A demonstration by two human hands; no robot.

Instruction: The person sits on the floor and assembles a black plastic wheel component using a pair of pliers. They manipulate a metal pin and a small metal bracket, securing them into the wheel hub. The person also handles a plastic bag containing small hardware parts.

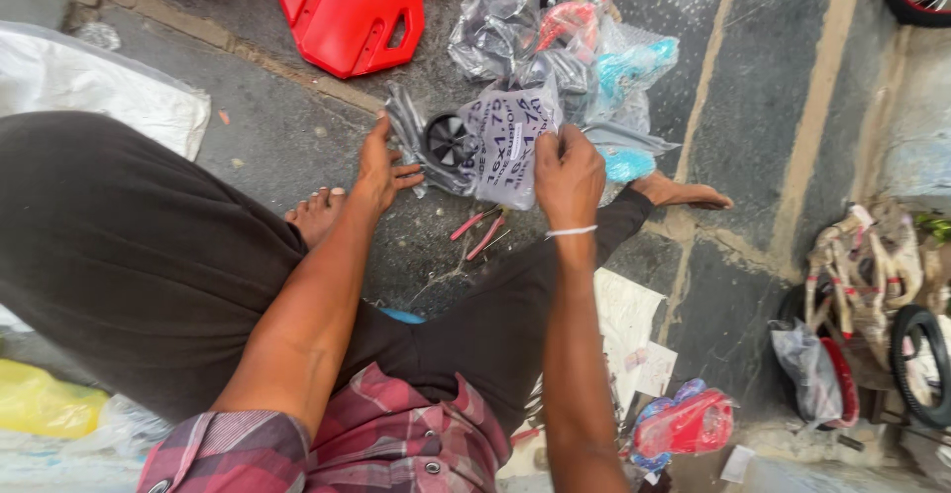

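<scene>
We are sitting cross-legged on a paved ground (753, 107), looking down past dark trousers and a checked shirt.

Item one: a clear printed plastic bag (510, 146), held up in front of us above the ground. Its long axis is running roughly up and down in the view, top edge pointing away from us, bottom corner hanging toward our knees. Our right hand (568, 178) is pinching the bag's right edge, fingers closed on the plastic (a white band is circling that wrist).

Item two: a small black wheel (448, 142) in clear wrapping, lying just left of the bag and touching it. Our left hand (381, 168) is resting beside this wheel with fingers spread loosely; we cannot tell whether it is gripping the wrapping or only touching it.

Item three: pink-handled pliers (477, 231), lying on the ground below the bag, handles pointing toward us and to the left.

Item four: two red plastic panels (347, 12), lying flat farther out.

Item five: a heap of bagged parts (594, 52), red and turquoise pieces showing through, just behind the held bag.

Item six: a bagged red part (686, 422), lying near our right elbow.
</scene>
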